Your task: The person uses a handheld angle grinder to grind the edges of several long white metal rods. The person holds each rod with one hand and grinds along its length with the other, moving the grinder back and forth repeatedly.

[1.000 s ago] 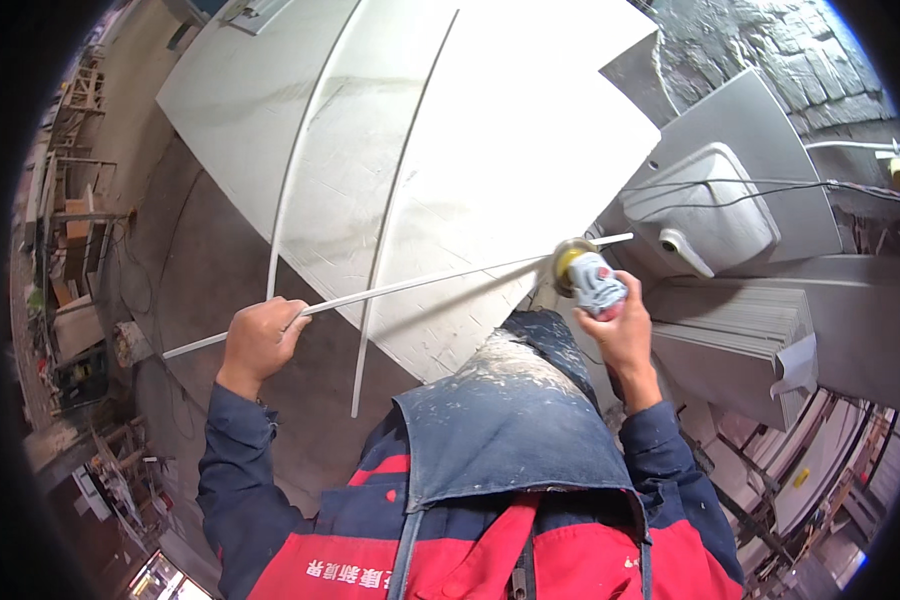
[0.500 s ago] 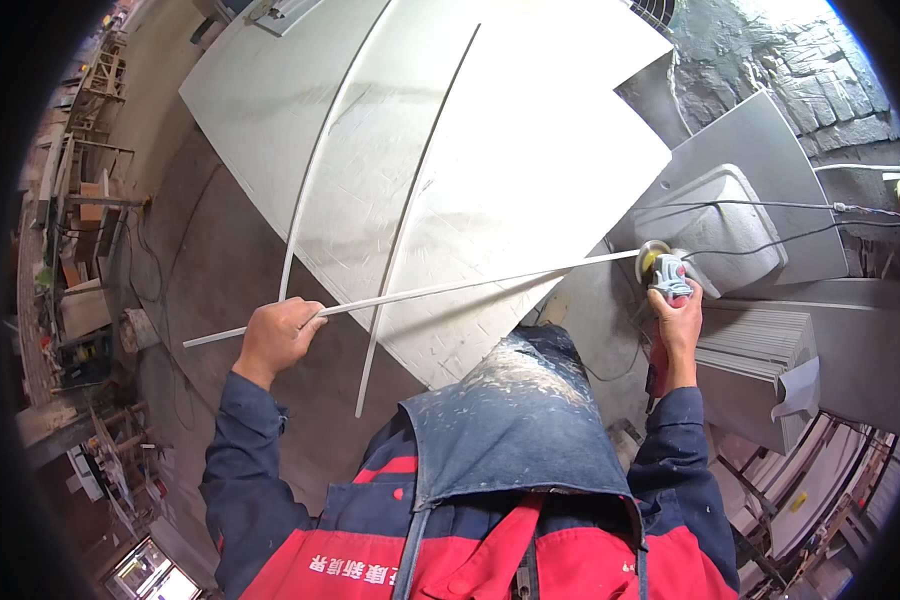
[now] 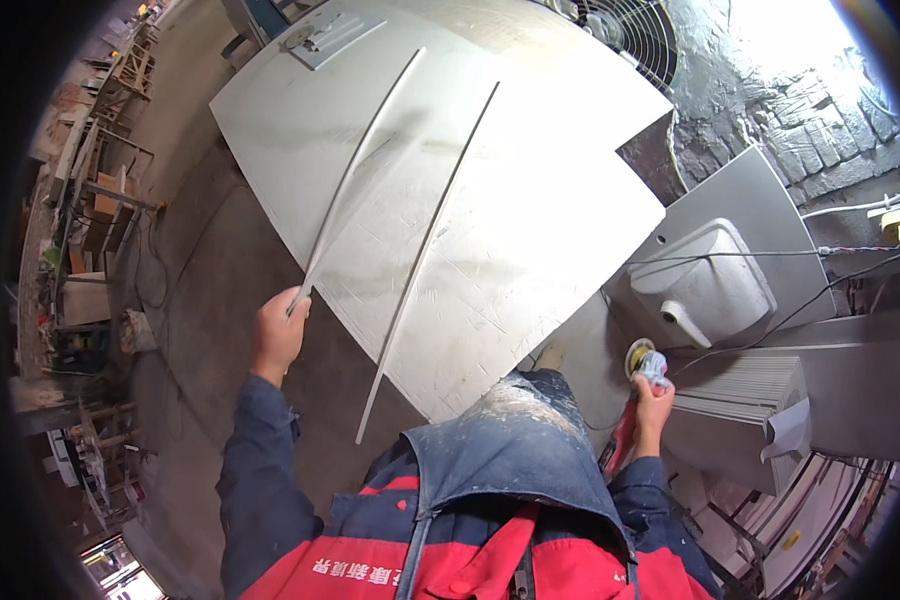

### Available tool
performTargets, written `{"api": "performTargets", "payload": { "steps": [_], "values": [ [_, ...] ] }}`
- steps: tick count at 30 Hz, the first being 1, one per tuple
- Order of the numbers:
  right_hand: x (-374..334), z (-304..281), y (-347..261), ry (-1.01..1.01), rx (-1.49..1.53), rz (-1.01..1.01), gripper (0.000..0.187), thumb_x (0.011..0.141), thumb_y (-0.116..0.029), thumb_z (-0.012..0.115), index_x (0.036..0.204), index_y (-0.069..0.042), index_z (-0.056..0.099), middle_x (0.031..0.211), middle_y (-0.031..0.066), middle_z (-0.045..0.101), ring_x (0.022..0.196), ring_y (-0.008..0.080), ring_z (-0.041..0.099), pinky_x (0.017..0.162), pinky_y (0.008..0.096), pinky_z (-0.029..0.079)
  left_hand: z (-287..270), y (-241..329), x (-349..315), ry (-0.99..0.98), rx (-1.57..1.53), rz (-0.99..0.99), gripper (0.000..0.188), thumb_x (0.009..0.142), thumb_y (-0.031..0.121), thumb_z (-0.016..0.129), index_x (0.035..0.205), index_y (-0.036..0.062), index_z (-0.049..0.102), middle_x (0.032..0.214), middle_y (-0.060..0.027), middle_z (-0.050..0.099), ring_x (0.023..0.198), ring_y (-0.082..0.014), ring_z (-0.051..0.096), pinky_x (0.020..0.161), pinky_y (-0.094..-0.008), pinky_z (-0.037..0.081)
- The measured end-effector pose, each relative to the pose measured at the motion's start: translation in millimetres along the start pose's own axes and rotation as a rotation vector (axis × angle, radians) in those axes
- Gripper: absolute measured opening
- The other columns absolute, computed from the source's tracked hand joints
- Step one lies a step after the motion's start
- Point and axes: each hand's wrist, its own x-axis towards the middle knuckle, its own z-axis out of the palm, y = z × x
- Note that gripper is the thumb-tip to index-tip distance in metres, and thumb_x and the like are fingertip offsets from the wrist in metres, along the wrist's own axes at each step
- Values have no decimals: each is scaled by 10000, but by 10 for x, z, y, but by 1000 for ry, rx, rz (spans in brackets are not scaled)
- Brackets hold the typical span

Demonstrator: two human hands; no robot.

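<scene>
My left hand (image 3: 278, 335) is closed around the near end of a thin, pale strip (image 3: 346, 180). That strip runs away from me over a large white sheet-topped table (image 3: 530, 220); a blurred shadow lies beside it. A second thin strip (image 3: 435, 225) rests on the sheet to its right, its near end sticking out past the edge. At the right, my right hand (image 3: 653, 405) grips an angle grinder (image 3: 650, 366) with a grey and red body. Its round disc (image 3: 638, 355), with a yellow centre, is apart from the strips.
A grey panel with a moulded basin (image 3: 710, 280) leans at the right, with dark cables (image 3: 760, 254) across it. Below stands a stack of pale sheets (image 3: 740, 370). A fan with a wire guard (image 3: 635, 40) and a metal plate (image 3: 332, 38) are at the far side.
The strip that reached across from my left hand to the grinder no longer spans them. My left hand now grips a strip pointing away. The grinder has moved down, nearer my body.
</scene>
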Motion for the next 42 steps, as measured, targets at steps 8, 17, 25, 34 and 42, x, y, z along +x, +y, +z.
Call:
{"api": "performTargets", "payload": {
  "steps": [8, 17, 25, 34, 42],
  "values": [
    [-364, -56, -41, 6, 119, 4, 723, 769, -224, 961, 1338, 12, 582, 1223, 100, 676, 1071, 181, 653, 974, 340, 536, 979, -641, 1012, 256, 328, 42, 267, 928, 209, 747, 1111, 17, 779, 1027, -233, 697, 1009, -428, 670, 883, -507, 539],
    [-657, -292, -131, 82, 232, 8, 728, 794, -201, 948, 1374, 7, 560, 1268, 109, 659, 1119, 188, 655, 997, 338, 535, 1183, -744, 1044, 259, 353, 19, 309, 918, 177, 774, 1211, 79, 777, 1087, -173, 688, 1079, -383, 639, 953, -494, 510],
    [-929, -465, -142, 47, 305, -21, 737, 824, -206, 941, 1397, 12, 533, 1263, 99, 652, 1118, 184, 647, 1003, 335, 526, 933, -319, 200, 110, 183, 95, 328, 909, 196, 790, 1199, 51, 740, 1103, -164, 673, 1061, -381, 644, 937, -478, 520],
    [-1085, -525, -74, -46, 344, -27, 775, 831, -180, 935, 1441, 14, 499, 1272, 101, 648, 1121, 185, 655, 988, 332, 536, 1177, -302, -1726, -348, -450, -651, 388, 947, 277, 802, 1164, 4, 632, 839, -93, 680, 558, -161, 623, 475, -340, 487],
    [-1369, -905, 373, -112, 393, -47, 798, 822, -203, 944, 1452, 0, 498, 1294, 107, 639, 1140, 188, 648, 996, 329, 528, 928, 224, -2033, -460, -1214, -745, 307, 1128, 344, 563, 1159, 44, 621, 692, -32, 608, 428, -111, 503, 369, -288, 358]
  ]
}}
